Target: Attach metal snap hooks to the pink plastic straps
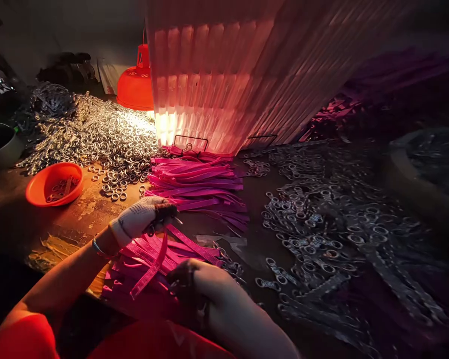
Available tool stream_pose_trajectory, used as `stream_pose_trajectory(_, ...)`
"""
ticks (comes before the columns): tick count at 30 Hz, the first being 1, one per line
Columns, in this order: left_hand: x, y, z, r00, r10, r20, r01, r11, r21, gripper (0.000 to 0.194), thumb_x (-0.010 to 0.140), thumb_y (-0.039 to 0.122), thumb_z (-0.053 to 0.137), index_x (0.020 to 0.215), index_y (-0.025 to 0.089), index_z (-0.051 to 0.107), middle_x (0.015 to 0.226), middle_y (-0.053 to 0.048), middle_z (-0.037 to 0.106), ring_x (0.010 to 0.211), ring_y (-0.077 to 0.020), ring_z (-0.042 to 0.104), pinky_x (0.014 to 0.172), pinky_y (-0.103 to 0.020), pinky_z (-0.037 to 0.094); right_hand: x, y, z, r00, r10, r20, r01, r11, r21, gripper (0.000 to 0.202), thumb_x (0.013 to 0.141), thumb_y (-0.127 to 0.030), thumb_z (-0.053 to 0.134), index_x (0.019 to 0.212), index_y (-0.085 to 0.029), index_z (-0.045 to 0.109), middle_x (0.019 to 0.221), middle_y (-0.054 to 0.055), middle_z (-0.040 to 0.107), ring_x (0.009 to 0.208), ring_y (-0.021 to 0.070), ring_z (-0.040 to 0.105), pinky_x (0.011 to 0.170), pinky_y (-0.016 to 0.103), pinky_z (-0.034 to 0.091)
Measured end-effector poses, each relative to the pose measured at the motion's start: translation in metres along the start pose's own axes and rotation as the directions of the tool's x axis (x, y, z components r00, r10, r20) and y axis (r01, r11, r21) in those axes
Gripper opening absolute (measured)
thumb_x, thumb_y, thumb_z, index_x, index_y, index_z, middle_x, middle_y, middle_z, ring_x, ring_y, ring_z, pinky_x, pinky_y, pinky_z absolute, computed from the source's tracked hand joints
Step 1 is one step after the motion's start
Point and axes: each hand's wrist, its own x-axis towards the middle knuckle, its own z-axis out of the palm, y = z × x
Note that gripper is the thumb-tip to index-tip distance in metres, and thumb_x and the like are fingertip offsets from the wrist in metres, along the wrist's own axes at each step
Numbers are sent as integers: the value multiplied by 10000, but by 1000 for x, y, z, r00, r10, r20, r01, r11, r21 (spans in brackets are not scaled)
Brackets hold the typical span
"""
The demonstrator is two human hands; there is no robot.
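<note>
My left hand (145,215), in a pale dotted glove with dark-covered fingertips, is closed in a pinch above the near pile. From its fingers hangs a pink strap (151,273), curving down toward me. A small shiny metal tip sticks out past the fingertips; its kind is unclear. Lower and to the right, my right hand (213,286) is curled beside the near pile of pink straps (142,254), its fingers dark. Whatever it grips is hidden in shadow. Behind my left hand lies another bundle of pink straps (198,184), spread side by side.
A heap of metal rings and clasps (97,129) fills the back left under a red lamp (134,87). An orange bowl (33,192) holds a few metal parts. Linked metal pieces (318,244) cover the right side. A translucent corrugated panel (209,89) stands behind.
</note>
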Motion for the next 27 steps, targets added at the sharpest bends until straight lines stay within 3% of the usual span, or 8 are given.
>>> stream_pose_trajectory(3,-9,-1,19,992,-7,129,-37,942,335,396,842,470,687,656,131,600,508,22,517,372,-48,404,346,-170,282,1,14,-24,964,43,-261,-67,994,-82,272,910,-206,550,1140,-216,696,1038,52,726,918,186,662,807,285,505)
stream_pose_trajectory(6,-10,-10,38,984,-34,176,-38,920,390,444,833,563,654,686,153,567,522,37,493,395,-54,394,374,-179,299,1,36,-35,905,16,-425,-168,932,-322,425,810,-42,490,1167,-189,667,1081,82,715,1023,220,638,899,327,480)
stream_pose_trajectory(9,-5,-20,49,980,-83,179,2,911,412,477,823,619,626,696,167,542,527,39,490,403,-63,398,380,-185,303,1,46,-35,929,54,-366,-259,802,-539,521,666,26,457,1110,-155,662,1035,112,697,976,235,625,856,324,478)
stream_pose_trajectory(16,1,-24,52,966,-207,154,131,908,397,437,834,564,592,639,191,476,489,66,386,376,-64,308,370,-198,232,7,32,-33,946,229,-230,-321,563,-762,280,690,-36,517,887,-158,673,947,110,695,841,224,593,734,301,398)
stream_pose_trajectory(19,-1,-25,51,969,-122,216,-6,860,511,383,865,497,588,665,177,527,530,50,435,447,-78,368,434,-201,274,8,32,-31,945,239,-224,-318,508,-800,245,685,-31,529,834,-165,671,900,109,693,784,219,581,675,313,358)
stream_pose_trajectory(23,-1,-34,49,939,67,337,-296,659,692,236,884,272,571,687,151,618,638,11,576,607,-103,455,567,-205,311,0,41,-21,956,160,-246,-292,448,-845,170,696,-42,561,743,-178,650,821,102,680,705,206,553,612,329,296)
stream_pose_trajectory(25,0,-40,49,932,46,360,-312,608,730,217,878,220,556,688,147,629,654,5,597,616,-107,457,572,-211,303,-6,47,-15,959,107,-263,-284,408,-868,156,713,-46,571,690,-187,633,767,98,662,667,204,535,592,339,264)
stream_pose_trajectory(27,1,-45,50,927,4,376,-292,637,713,225,893,236,538,714,144,640,674,3,604,622,-110,458,578,-211,312,-13,51,-11,959,70,-275,-280,382,-881,181,712,-32,566,642,-194,608,714,91,639,638,199,518,584,344,245)
